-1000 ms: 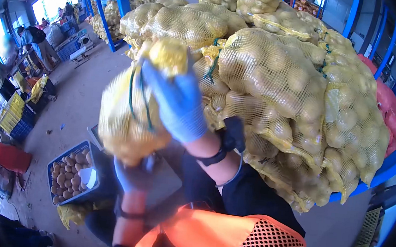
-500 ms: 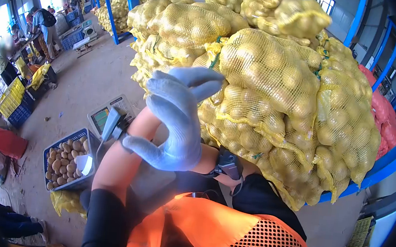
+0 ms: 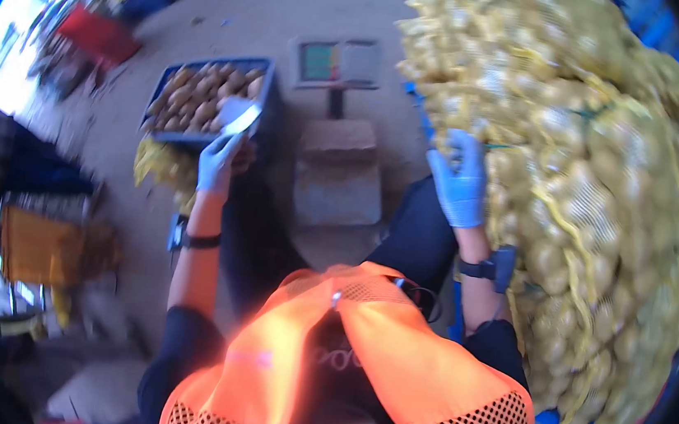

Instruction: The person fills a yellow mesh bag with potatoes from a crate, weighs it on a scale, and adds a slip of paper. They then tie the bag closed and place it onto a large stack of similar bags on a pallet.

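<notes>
My left hand (image 3: 217, 166), in a pale blue glove, reaches to the near right corner of a blue crate (image 3: 162, 92) of brown potatoes (image 3: 194, 96). Its fingers are pinched at the lower edge of a white sheet (image 3: 237, 113), which is tilted over the potatoes. My right hand (image 3: 459, 179), gloved alike, is open, thumb and fingers apart with nothing between them. It is beside a tall stack of yellow mesh bags (image 3: 552, 160) filled with round produce. Motion blurs both hands a little.
A platform scale (image 3: 338, 187) with a display panel (image 3: 338, 64) stands between my knees, a brown block (image 3: 337, 140) on its plate. A yellow mesh bag (image 3: 164, 167) lies before the crate. At left are a red container (image 3: 97, 36), an orange-brown container (image 3: 38, 246) and a person's dark-clad leg (image 3: 39, 156).
My view has swung down and left. My hands, crossed together before, are now apart: the left has reached the crate and pinched the white sheet, the right has moved beside the bags.
</notes>
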{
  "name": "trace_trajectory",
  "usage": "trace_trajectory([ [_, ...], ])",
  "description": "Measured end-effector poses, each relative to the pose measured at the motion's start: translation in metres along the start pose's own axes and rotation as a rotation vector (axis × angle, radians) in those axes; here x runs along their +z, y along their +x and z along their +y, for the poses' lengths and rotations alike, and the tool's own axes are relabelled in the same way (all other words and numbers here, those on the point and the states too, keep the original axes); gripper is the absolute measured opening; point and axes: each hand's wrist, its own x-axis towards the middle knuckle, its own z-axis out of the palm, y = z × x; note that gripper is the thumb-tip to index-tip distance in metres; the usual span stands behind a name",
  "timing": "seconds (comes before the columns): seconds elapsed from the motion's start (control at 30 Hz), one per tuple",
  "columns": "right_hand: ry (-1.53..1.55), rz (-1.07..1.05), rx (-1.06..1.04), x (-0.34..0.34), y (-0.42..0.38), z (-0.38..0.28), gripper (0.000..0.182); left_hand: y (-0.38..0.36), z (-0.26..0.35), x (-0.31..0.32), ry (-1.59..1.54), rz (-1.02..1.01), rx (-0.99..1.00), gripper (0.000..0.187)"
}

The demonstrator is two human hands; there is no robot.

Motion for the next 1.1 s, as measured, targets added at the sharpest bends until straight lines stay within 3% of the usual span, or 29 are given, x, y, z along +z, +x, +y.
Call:
trace_trajectory([
  [0.03,-0.130,0.022,-0.052,0.011,-0.005,0.045,0.039,0.006,-0.031,-0.035,-0.142,0.090,0.046,0.022],
  [0.07,-0.133,-0.029,0.024,0.013,-0.009,0.054,0.040,-0.008,-0.034,-0.057,-0.083,0.206,-0.025,0.022],
  [0.17,-0.318,-0.028,0.112,0.023,-0.021,0.097,0.048,-0.012,-0.117,-0.135,-0.079,0.413,-0.159,0.021],
  [0.2,-0.459,0.011,-0.058,0.024,-0.025,0.113,0.048,-0.015,-0.135,-0.147,-0.068,0.447,-0.245,0.021],
  [0.27,-0.568,-0.038,-0.033,0.031,-0.029,0.114,0.047,-0.013,-0.172,-0.164,0.008,0.512,-0.348,0.025],
  [0.33,-0.618,0.044,-0.116,0.039,-0.029,0.111,0.044,-0.002,-0.216,-0.176,0.090,0.548,-0.455,0.028],
  [0.4,-0.649,0.005,-0.021,0.045,-0.027,0.098,0.042,0.016,-0.257,-0.188,0.696,0.605,-0.334,0.042],
  [0.43,-0.699,-0.018,-0.043,0.047,-0.026,0.097,0.042,0.020,-0.237,-0.177,0.781,0.569,-0.430,0.058],
  [0.47,-0.749,-0.042,-0.065,0.050,-0.025,0.096,0.042,0.030,-0.230,-0.170,0.777,0.561,-0.436,0.058],
  [0.53,-0.755,-0.053,-0.068,0.054,-0.023,0.096,0.041,0.055,-0.224,-0.160,1.096,0.497,-0.358,0.068],
  [0.6,-0.762,-0.064,-0.072,0.059,-0.021,0.095,0.041,0.082,-0.221,-0.151,1.066,0.449,-0.412,0.073],
  [0.67,-0.813,-0.081,-0.095,0.065,-0.020,0.092,0.041,0.111,-0.228,-0.148,1.323,0.522,-0.183,0.078],
  [0.7,-0.822,-0.085,-0.094,0.067,-0.018,0.090,0.041,0.124,-0.231,-0.148,1.358,0.490,-0.197,0.072],
  [0.8,-0.892,-0.143,-0.084,0.073,-0.013,0.087,0.041,0.169,-0.252,-0.160,1.329,0.489,-0.245,0.065],
  [0.83,-0.910,-0.150,-0.097,0.075,-0.012,0.087,0.041,0.178,-0.254,-0.161,1.318,0.505,-0.308,0.048],
  [0.87,-0.927,-0.159,-0.111,0.077,-0.011,0.088,0.041,0.184,-0.256,-0.163,1.315,0.494,-0.315,0.048],
  [0.93,-0.941,-0.169,-0.099,0.081,-0.008,0.087,0.041,0.192,-0.255,-0.171,1.297,0.242,-0.465,0.031],
  [0.97,-0.946,-0.175,-0.090,0.082,-0.007,0.086,0.041,0.191,-0.275,-0.178,1.210,0.378,-0.288,0.022],
  [1.0,-0.948,-0.184,-0.086,0.082,-0.006,0.087,0.041,0.191,-0.290,-0.188,1.212,0.372,-0.295,0.022],
  [1.07,-0.971,-0.194,-0.105,0.084,-0.004,0.089,0.042,0.188,-0.304,-0.210,0.667,0.533,-0.180,0.028],
  [1.1,-0.966,-0.201,-0.101,0.085,-0.004,0.087,0.042,0.180,-0.313,-0.221,0.555,0.591,-0.110,0.030],
])
